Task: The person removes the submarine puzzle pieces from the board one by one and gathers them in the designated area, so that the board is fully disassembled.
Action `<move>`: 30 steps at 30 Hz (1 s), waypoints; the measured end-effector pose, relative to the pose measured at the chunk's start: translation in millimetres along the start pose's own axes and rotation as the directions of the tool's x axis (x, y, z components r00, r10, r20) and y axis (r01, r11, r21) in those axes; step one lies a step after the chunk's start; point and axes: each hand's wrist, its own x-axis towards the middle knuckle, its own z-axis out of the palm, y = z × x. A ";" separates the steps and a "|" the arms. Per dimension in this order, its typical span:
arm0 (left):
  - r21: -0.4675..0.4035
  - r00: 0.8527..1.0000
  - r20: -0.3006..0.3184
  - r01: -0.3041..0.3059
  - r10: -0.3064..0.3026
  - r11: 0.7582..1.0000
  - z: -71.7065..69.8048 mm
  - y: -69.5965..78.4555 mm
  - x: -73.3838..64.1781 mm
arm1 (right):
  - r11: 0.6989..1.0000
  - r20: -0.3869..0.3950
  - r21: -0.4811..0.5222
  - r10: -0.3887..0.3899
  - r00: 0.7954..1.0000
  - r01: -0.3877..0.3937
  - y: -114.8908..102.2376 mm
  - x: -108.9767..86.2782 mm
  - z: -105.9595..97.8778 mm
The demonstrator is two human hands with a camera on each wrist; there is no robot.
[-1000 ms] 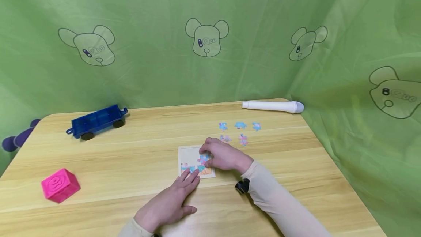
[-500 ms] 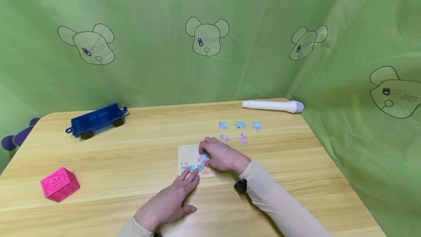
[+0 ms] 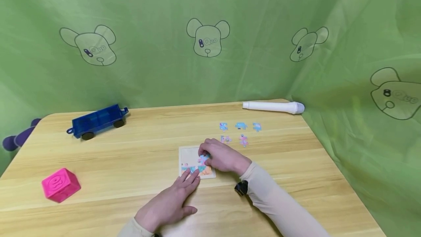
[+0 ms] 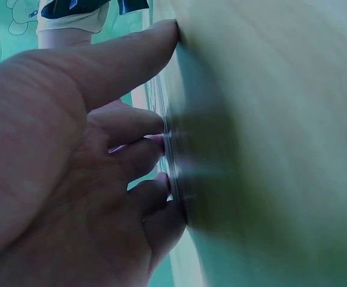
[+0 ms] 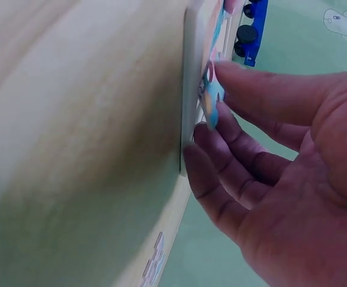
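Note:
A small square puzzle tray (image 3: 180, 158) lies on the table, its near row filled with orange and teal jigsaw pieces (image 3: 205, 170). My right hand (image 3: 222, 155) pinches a blue-and-pink jigsaw piece (image 5: 212, 104) between thumb and fingers at the tray's right side. In the right wrist view that piece is tilted off the tray surface, and other fingertips touch the tray's edge. With fingers extended, my left hand (image 3: 171, 204) rests on the tray's near edge; in the left wrist view its thumb (image 4: 155, 51) reaches the tabletop. Fingers partly cover the placed pieces.
Several loose jigsaw pieces (image 3: 241, 125) lie in two rows beyond my right hand. A white microphone-shaped object (image 3: 271, 106) lies at the back right. A blue toy wagon (image 3: 98, 120) stands back left, a pink block (image 3: 60, 185) nearer. Green curtain (image 3: 158, 65) surrounds the table.
Between the frames my right hand shifts only very slightly, with the jigsaw piece staying in its pinch. The left hand stays in place on the tray.

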 end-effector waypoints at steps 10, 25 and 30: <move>-0.004 1.000 -0.007 0.007 -0.007 1.000 -0.8 0.9 0.7 | 0.994 -0.072 0.097 -0.044 0.996 0.051 2.0 -1.2 -4.6; 0.011 1.000 -0.012 0.007 -0.007 1.000 1.8 0.3 0.1 | 0.962 -0.162 0.271 0.005 0.987 0.040 40.1 -31.5 -40.8; 0.009 1.000 -0.009 0.011 -0.011 1.000 2.1 0.5 -0.1 | 0.953 -0.155 0.301 0.071 0.985 -0.021 61.9 -46.5 -54.7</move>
